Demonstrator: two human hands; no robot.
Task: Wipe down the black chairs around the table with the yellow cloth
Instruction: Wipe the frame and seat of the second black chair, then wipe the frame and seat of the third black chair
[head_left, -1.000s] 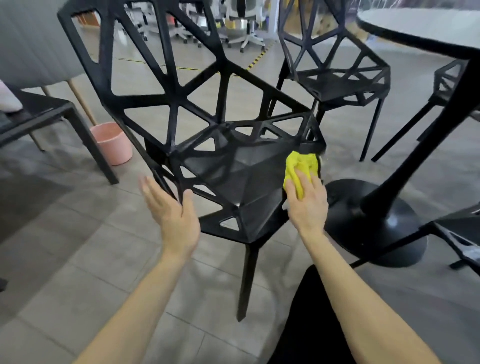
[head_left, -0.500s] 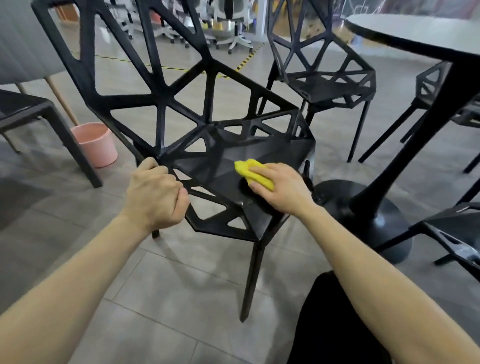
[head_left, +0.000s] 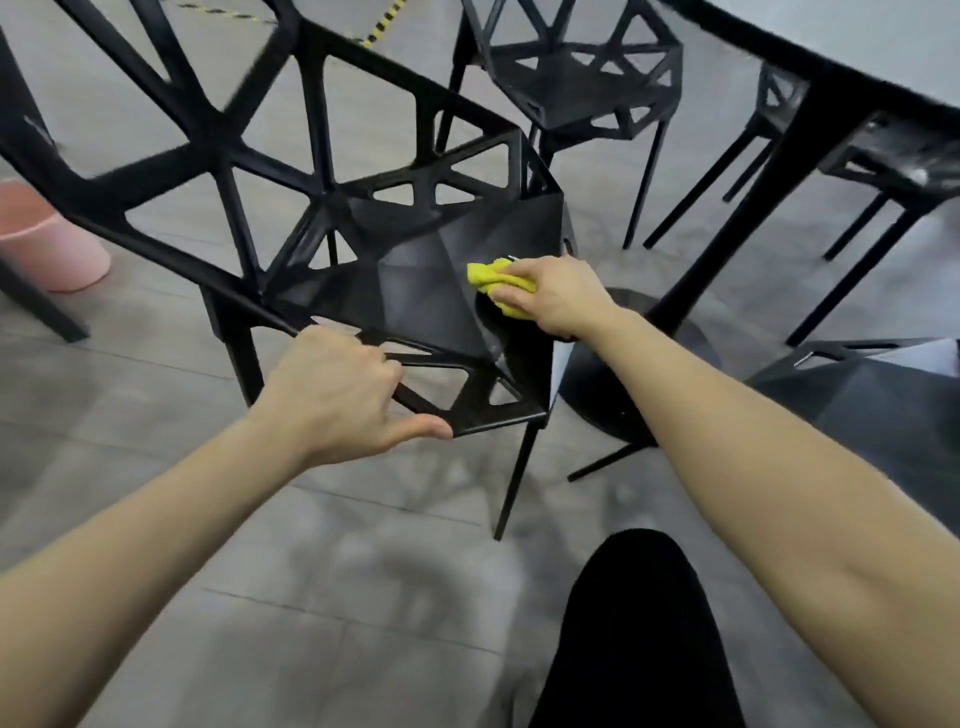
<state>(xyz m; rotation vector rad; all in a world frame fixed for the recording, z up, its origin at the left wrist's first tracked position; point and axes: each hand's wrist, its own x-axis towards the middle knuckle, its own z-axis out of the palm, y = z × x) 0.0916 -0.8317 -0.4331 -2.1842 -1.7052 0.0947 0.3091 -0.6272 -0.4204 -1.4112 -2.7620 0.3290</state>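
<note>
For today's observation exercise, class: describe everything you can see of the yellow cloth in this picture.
The crumpled yellow cloth is a small, soft-looking fabric rag, bunched into folds rather than spread flat. It lies on the right part of the seat of the nearest black plastic lattice chair. The right hand grips it, fingers curled over it and pressing it onto the seat, so only its left end and lower edge show. Nothing else touches it.

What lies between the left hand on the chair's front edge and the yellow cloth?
In the head view, only bare black seat of the near chair separates the left hand from the yellow cloth under the right hand.
</note>
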